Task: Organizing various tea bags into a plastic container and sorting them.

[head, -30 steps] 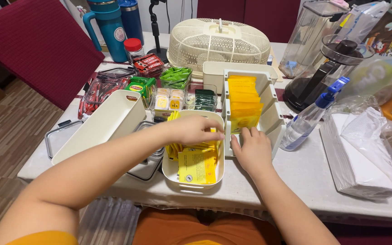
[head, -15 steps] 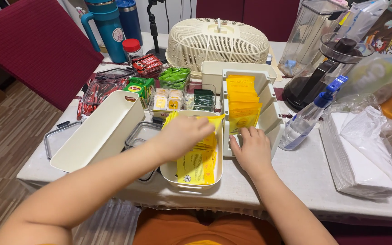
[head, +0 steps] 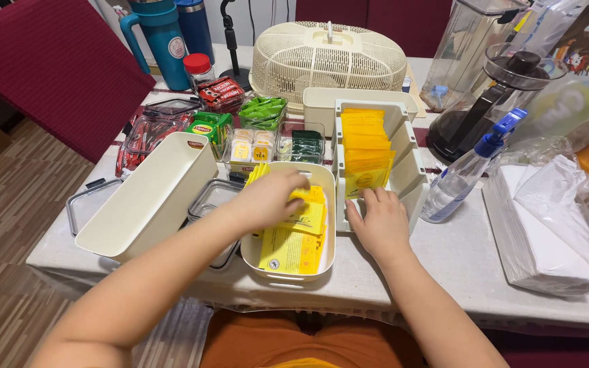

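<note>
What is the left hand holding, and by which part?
The left hand pinches yellow tea sachets by their top edges, inside the cream bin.

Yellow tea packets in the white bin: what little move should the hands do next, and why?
Probably lift a few yellow packets out with the left hand and slide them into the tiered organizer. That hand lies on the pile in the white bin, the right hand rests at the organizer's front edge, and its front slot looks empty while the back rows hold packets.

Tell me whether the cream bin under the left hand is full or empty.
Partly full. The cream bin holds loose yellow tea packets lying flat, with the left hand reaching among them; bare wall shows above the pile.
</note>
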